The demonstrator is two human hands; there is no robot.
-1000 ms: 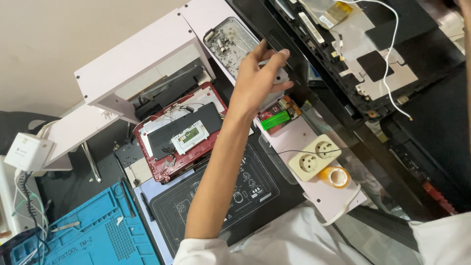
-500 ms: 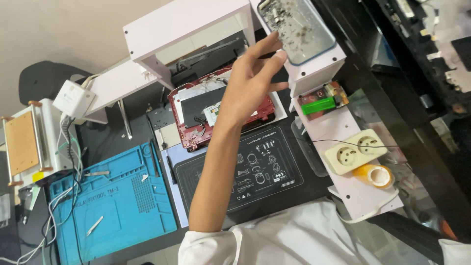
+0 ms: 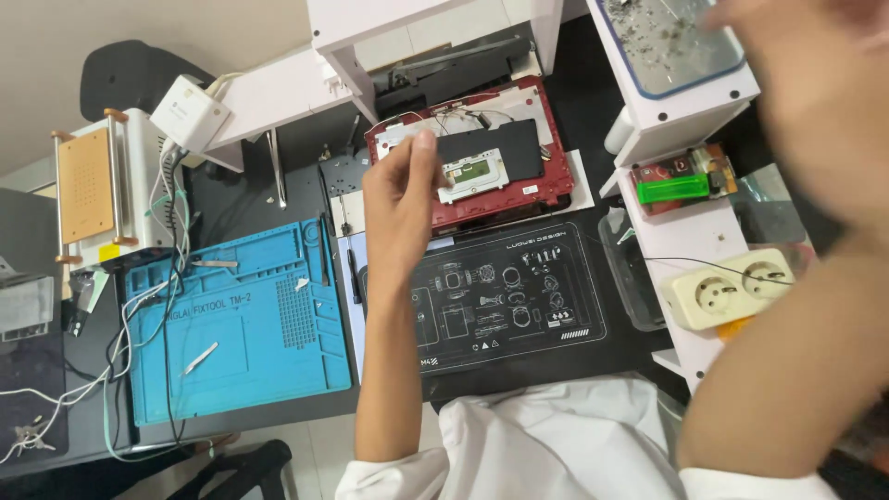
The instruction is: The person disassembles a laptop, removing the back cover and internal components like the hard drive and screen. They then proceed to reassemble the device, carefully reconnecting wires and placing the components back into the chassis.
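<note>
Left hand (image 3: 400, 199) raised over the desk's far edge, fingers pinched together, contents too small to tell. Beneath, opened red laptop base (image 3: 482, 153): probably rigid but fragile inside, best gripped by shell edges. Right hand (image 3: 815, 83) blurred, grip unreadable.

Matt blue rubbery mat (image 3: 250, 324)

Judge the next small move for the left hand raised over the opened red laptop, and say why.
Probably lower the left hand onto the opened red laptop: its fingertips look pinched above it, though anything held is too small to tell.
</note>
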